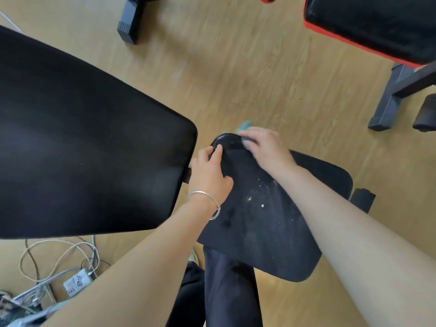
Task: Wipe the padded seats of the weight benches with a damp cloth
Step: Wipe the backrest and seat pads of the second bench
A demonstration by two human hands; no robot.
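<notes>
Item: cloth (244, 125), under my right grip (262, 147), fingers curled over it, at the narrow end of seat (271, 244), frame centre. White specks (258, 193) lie below, along its length. My left grip (210, 171) clasps the seat edge.

Before you the black seat (266, 232) carries white crumbs (262, 194) near its middle. The wood floor (236, 67) bears a second bench (377, 27) at your far right and tangled cables (59, 258) at your near left.
</notes>
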